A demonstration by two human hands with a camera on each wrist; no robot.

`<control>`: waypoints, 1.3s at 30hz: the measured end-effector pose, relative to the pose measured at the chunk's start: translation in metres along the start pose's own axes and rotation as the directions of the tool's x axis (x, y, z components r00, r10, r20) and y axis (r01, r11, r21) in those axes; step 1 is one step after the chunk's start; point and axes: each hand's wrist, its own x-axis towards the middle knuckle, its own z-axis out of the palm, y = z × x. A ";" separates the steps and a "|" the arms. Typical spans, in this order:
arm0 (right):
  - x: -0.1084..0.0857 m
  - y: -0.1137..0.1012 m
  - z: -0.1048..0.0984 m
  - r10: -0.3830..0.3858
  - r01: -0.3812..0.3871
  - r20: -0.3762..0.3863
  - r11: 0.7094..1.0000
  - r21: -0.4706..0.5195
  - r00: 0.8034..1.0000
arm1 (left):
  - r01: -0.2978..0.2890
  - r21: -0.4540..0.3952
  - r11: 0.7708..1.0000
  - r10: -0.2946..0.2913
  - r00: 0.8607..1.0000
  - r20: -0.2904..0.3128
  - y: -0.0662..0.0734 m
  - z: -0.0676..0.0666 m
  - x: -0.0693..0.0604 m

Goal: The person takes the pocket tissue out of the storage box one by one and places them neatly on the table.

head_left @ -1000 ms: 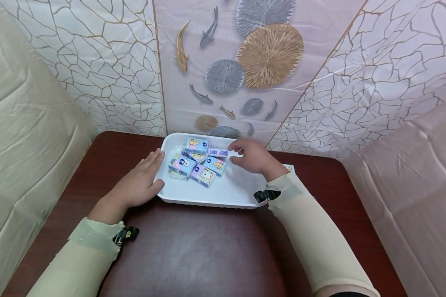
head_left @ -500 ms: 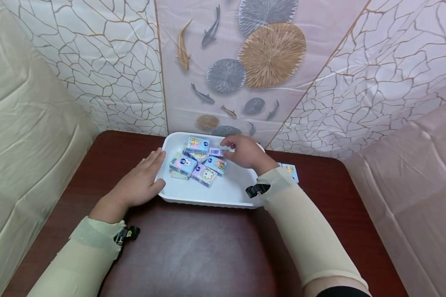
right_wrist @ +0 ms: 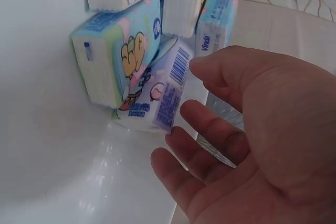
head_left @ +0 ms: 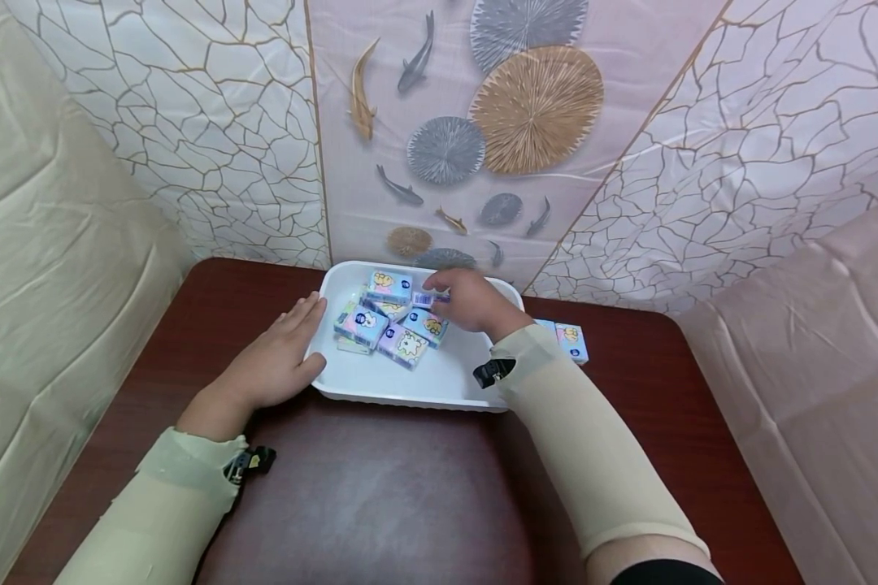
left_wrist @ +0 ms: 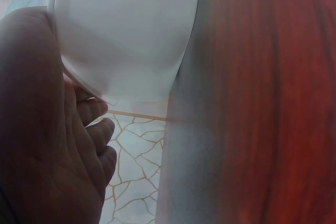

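A white tray (head_left: pixel 449 378) holds several small pocket tissue packs (head_left: pixel 404 344) with cartoon prints, heaped toward its left side. My left hand (head_left: pixel 274 361) rests along the tray's left rim with its fingers straight. In the left wrist view the palm (left_wrist: pixel 42 124) is beside the tray's outer wall (left_wrist: pixel 126 30). My right hand (head_left: pixel 475 301) is over the back of the tray, at a purple pack with a barcode (right_wrist: pixel 167 90). In the right wrist view its thumb and fingers (right_wrist: pixel 176 169) are spread close to that pack, not closed round it. Whether they touch it is unclear.
More tissue packs (head_left: pixel 572 343) lie on the dark red wooden table (head_left: pixel 644 382) right of the tray, partly behind the right sleeve. A patterned cloth wall (head_left: pixel 439 187) stands right behind the tray. A brown leather-like surface (head_left: pixel 366 487) lies in front.
My right hand has moved left across the tray to the barcoded purple pack. More of the packs right of the tray now show. My left hand has stayed at the rim.
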 end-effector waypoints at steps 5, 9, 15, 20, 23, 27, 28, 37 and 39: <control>0.004 -0.005 0.002 -0.003 0.004 0.024 0.999 -0.040 1.000 | -0.003 -0.001 1.000 0.003 1.000 -0.002 0.001 0.000 0.000; 0.007 -0.008 0.003 -0.010 0.012 0.038 0.998 -0.064 0.999 | -0.005 -0.003 1.000 0.005 1.000 -0.004 0.000 0.000 0.000; 0.010 -0.009 0.006 -0.005 0.010 0.059 0.996 -0.084 0.998 | -0.005 0.003 1.000 0.005 1.000 -0.005 -0.001 0.003 0.001; 0.014 -0.009 0.012 -0.005 0.012 0.064 0.994 -0.106 0.998 | -0.007 0.002 1.000 0.007 1.000 -0.009 -0.002 0.003 0.001; 0.015 -0.009 0.014 0.000 0.007 0.064 0.994 -0.110 0.998 | -0.003 0.002 1.000 0.003 1.000 -0.007 -0.001 0.003 0.001; 0.015 -0.011 0.014 -0.003 0.011 0.066 0.993 -0.115 0.998 | 0.000 0.003 1.000 0.000 1.000 -0.008 -0.001 0.003 0.001; 0.015 -0.011 0.014 -0.008 0.016 0.069 0.993 -0.113 0.998 | -0.001 0.002 1.000 0.001 1.000 -0.008 -0.001 0.003 0.001; 0.015 -0.013 0.019 0.005 0.009 0.090 0.988 -0.152 0.996 | -0.002 0.001 1.000 0.002 1.000 -0.014 -0.002 0.003 0.001; 0.015 -0.013 0.020 0.003 0.011 0.087 0.987 -0.161 0.996 | -0.002 0.002 1.000 0.002 1.000 -0.014 -0.002 0.003 0.001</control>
